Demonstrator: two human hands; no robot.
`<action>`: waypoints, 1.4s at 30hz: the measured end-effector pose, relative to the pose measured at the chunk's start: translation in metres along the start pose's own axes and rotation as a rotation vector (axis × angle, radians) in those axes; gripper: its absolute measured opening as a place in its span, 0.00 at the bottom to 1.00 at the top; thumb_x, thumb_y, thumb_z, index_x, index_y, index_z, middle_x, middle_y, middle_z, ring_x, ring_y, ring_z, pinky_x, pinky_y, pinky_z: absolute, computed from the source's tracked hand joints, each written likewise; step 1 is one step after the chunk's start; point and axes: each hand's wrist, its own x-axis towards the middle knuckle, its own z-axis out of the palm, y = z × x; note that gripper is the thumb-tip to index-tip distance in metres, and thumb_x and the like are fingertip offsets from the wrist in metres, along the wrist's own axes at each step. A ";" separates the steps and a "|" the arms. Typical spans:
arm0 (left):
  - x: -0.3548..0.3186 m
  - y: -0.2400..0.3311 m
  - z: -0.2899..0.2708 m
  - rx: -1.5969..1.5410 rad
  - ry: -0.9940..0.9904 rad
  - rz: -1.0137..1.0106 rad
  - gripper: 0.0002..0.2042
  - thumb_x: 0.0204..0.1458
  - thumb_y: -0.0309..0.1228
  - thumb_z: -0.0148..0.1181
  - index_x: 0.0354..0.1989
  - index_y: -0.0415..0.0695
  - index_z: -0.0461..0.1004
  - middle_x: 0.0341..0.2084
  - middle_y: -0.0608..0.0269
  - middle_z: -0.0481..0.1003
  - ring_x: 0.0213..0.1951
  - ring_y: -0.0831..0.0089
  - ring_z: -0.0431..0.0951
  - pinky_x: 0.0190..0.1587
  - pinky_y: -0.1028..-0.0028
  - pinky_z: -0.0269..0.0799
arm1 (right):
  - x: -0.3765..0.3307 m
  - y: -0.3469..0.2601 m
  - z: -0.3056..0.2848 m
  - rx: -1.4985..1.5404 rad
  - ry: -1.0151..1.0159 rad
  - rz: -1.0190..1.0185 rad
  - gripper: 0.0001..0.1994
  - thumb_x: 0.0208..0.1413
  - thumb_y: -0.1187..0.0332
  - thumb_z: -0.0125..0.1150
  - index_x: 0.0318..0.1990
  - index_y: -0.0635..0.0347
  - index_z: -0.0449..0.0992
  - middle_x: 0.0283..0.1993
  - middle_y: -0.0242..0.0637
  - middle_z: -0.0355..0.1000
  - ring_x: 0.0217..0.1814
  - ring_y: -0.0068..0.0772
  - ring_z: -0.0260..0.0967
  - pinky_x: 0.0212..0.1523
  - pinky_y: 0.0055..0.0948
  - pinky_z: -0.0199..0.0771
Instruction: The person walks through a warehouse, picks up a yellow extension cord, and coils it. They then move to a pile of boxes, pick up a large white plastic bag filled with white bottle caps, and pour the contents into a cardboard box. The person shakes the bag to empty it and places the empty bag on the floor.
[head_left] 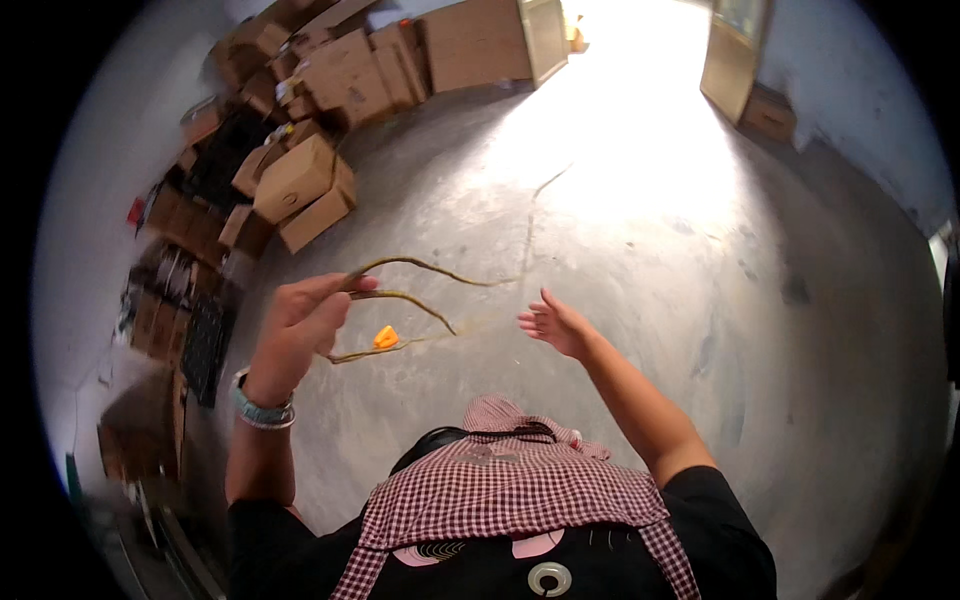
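My left hand (310,318), with bracelets at its wrist, is closed around several long, thin, greenish-brown stems (410,262). They look like bendy vines or twigs, curving out to the right above the floor and tapering to fine tips. A small orange object (386,338) shows beside the lowest stem; whether it touches that stem or lies on the floor I cannot tell. To the right, my right hand (555,325) is apart from the stems, its fingers stretched out and nothing in it.
Brown cardboard boxes (297,182) are heaped along the left wall, with a dark crate-like panel (203,350) among them. Bright light falls through an open doorway (640,40) onto the grey concrete floor (680,400). Another box (768,112) stands by the right door leaf.
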 end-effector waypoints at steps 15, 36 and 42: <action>0.120 -0.125 -0.232 0.090 0.861 -0.198 0.14 0.53 0.41 0.59 0.24 0.45 0.67 0.16 0.73 0.59 0.17 0.86 0.53 0.19 0.83 0.47 | 0.207 -0.305 -0.258 0.963 0.519 -0.644 0.05 0.54 0.71 0.53 0.35 0.63 0.72 0.19 0.26 0.64 0.15 0.17 0.59 0.18 0.18 0.61; 0.825 -0.209 -0.027 -1.135 0.369 -0.548 0.17 0.62 0.39 0.40 0.19 0.54 0.57 0.13 0.75 0.54 0.11 0.83 0.51 0.11 0.84 0.48 | 0.248 -0.891 -0.531 0.241 0.615 -0.889 0.13 0.59 0.70 0.49 0.51 0.60 0.69 0.19 0.21 0.56 0.12 0.13 0.46 0.13 0.17 0.44; 1.094 -0.100 0.189 -1.367 -0.102 -0.554 0.15 0.60 0.36 0.41 0.23 0.43 0.67 0.40 0.49 0.74 0.23 0.73 0.75 0.25 0.79 0.77 | 0.373 -1.014 -0.326 -0.271 -0.144 -0.808 0.22 0.61 0.71 0.44 0.62 0.68 0.58 0.21 0.22 0.53 0.18 0.13 0.44 0.17 0.13 0.46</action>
